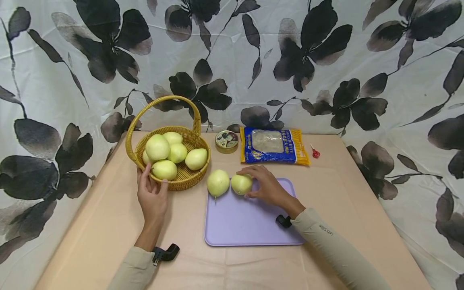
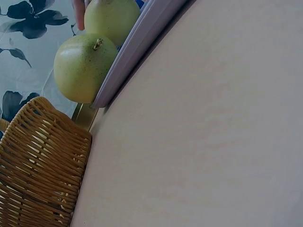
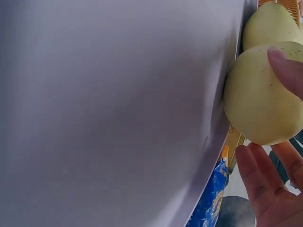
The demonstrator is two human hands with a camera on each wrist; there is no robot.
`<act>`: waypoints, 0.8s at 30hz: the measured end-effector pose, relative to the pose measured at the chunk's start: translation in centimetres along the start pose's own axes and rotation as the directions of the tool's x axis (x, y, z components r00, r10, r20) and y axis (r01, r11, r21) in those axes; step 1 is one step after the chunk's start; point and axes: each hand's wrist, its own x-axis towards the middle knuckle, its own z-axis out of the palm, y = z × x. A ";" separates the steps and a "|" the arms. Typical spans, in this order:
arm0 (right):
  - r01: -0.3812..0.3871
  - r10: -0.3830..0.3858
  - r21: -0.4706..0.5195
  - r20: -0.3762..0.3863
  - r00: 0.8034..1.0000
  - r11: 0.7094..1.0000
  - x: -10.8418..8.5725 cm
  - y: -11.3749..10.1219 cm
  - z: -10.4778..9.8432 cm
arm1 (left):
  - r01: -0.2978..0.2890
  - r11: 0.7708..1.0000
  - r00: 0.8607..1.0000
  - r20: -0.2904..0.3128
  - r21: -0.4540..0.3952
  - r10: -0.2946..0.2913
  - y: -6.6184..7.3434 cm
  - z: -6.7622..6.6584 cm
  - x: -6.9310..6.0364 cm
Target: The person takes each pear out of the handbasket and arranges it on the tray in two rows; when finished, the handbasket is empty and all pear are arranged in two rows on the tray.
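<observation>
My right hand (image 1: 266, 187) holds a yellow-green pear (image 1: 241, 184) at the back edge of a lilac tray (image 1: 250, 225). In the right wrist view its thumb lies on this pear (image 3: 262, 99), with the fingers at the far side. Another pear (image 1: 218, 183) sits just left of it at the tray's back-left corner, its stem facing the front. My left hand (image 1: 153, 197) rests against the front-left side of a yellow woven basket (image 1: 188, 182), fingers fairly straight. Several pears (image 1: 158, 147) lie in the basket. The left wrist view shows the basket wall (image 2: 42, 161) but not the left hand.
Behind the tray lie a round tin (image 1: 226, 141), a blue and yellow food packet (image 1: 272, 146) and a small red wrapped item (image 1: 315, 153). The basket's tall handle (image 1: 145, 108) arches up. A floral cloth (image 1: 253, 60) hangs behind the table (image 1: 188, 257).
</observation>
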 end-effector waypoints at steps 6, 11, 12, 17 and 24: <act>-0.013 0.017 0.102 -0.042 0.999 0.995 -0.1 -0.1 -0.3 | 0.013 0.999 1.000 -0.003 0.036 -0.012 -1.2 -0.2 0.4; -0.085 0.099 0.209 -0.058 0.993 0.974 0.1 0.0 -0.1 | 0.008 0.999 1.000 -0.010 0.037 -0.008 -2.7 -0.5 0.9; -0.107 0.120 0.224 -0.045 0.992 0.969 0.0 -0.1 -0.1 | 0.009 0.999 1.000 -0.010 0.035 -0.009 -2.8 -0.6 0.9; -0.166 0.163 0.278 0.031 0.986 0.946 0.1 -0.2 0.3 | 0.008 0.999 1.000 -0.006 0.039 -0.007 -2.5 -0.5 0.9; -0.131 0.137 0.345 0.005 0.990 0.929 0.5 -0.1 0.7 | 0.019 1.000 1.000 -0.001 0.023 -0.019 -0.7 -0.2 0.3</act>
